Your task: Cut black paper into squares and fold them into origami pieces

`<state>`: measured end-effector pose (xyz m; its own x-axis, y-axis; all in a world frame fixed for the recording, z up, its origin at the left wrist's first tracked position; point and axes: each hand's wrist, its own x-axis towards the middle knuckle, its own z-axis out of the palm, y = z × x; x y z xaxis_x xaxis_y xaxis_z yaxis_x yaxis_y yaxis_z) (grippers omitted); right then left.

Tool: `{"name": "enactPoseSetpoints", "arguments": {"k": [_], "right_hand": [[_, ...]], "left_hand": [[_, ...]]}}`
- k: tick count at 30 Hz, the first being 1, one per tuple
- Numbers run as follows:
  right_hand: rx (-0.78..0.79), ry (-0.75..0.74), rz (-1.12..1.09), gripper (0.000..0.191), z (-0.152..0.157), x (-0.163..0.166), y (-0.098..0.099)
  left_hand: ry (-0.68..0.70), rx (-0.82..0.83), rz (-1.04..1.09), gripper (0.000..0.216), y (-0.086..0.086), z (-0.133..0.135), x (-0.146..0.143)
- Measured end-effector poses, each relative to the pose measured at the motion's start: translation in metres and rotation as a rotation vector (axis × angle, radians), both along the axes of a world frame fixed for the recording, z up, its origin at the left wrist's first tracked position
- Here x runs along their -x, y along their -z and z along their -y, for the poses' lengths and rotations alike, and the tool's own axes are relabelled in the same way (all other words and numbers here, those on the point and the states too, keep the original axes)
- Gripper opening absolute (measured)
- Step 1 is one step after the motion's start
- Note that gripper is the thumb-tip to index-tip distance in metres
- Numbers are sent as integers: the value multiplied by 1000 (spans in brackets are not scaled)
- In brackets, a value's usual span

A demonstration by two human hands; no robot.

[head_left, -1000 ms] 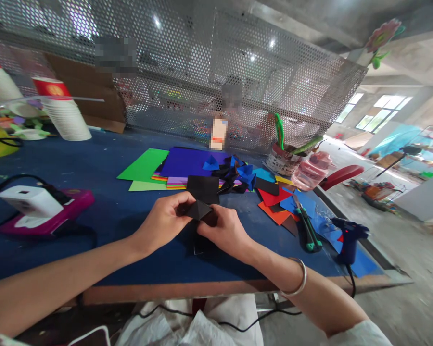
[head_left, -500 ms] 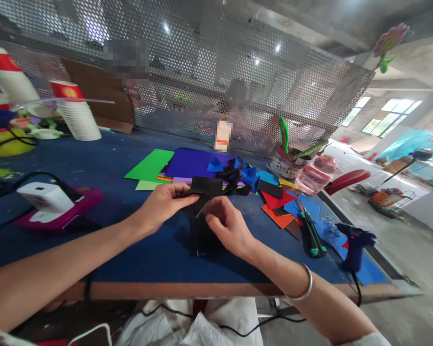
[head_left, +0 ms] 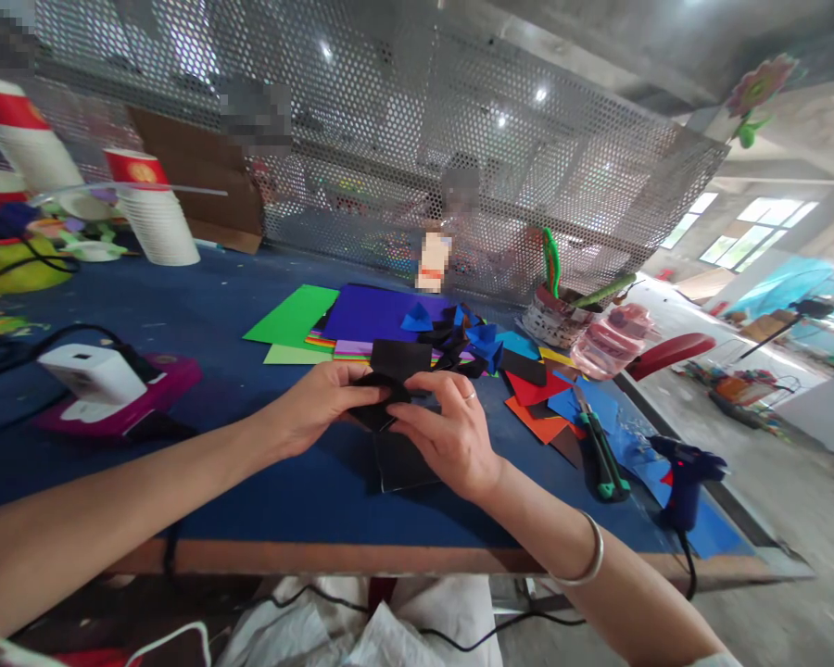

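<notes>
Between my two hands is a small piece of black paper (head_left: 373, 408), bent or curled over. My left hand (head_left: 326, 400) pinches its left side with thumb and fingers. On the right side, my right hand (head_left: 451, 431) grips it between thumb and fingertips. Below the hands a black paper sheet (head_left: 407, 465) lies on the blue table, partly covered by my right hand. Another black piece (head_left: 401, 356) lies just beyond the fingers. Behind it sit folded blue and black paper pieces (head_left: 451, 338) in a heap.
Coloured sheets (head_left: 298, 315) lie at the back. To the right are paper scraps (head_left: 528, 380), a green-black utility knife (head_left: 601, 454), a glue gun (head_left: 685, 477) and a pink bottle (head_left: 612, 343). A white charger (head_left: 94, 375) and stacked paper cups (head_left: 157, 222) stand left. A perforated screen (head_left: 361, 139) rises behind.
My right hand has moved up and its fingers now grip the black paper beside my left hand. The paper, flatter before, is now bent over between both hands.
</notes>
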<state>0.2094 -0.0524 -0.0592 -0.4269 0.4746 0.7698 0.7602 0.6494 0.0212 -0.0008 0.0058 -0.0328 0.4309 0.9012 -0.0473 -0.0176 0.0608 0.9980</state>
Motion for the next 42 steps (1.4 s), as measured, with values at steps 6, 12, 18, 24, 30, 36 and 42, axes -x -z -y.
{"name": "enactPoseSetpoints", "arguments": {"k": [6, 12, 18, 24, 30, 36, 42], "right_hand": [[24, 33, -75, 18, 3, 4, -4], [56, 52, -89, 22, 2, 3, -5], [73, 103, -45, 25, 2, 3, -3], [25, 91, 24, 23, 8, 6, -2], [4, 57, -257, 14, 5, 8, -3], [553, 28, -285, 6, -3, 8, -4], [681, 30, -221, 33, -1, 12, -8]], "left_hand": [[38, -105, -19, 37, 2, 5, -3], [78, -207, -52, 46, 7, 6, -3], [56, -306, -113, 41, 14, 9, -5], [4, -368, -145, 27, 10, 15, -5], [-34, -391, -123, 37, -1, 13, -4], [-35, -478, -193, 19, -1, 17, -3], [-8, -570, -256, 15, 1, 21, -4]]}}
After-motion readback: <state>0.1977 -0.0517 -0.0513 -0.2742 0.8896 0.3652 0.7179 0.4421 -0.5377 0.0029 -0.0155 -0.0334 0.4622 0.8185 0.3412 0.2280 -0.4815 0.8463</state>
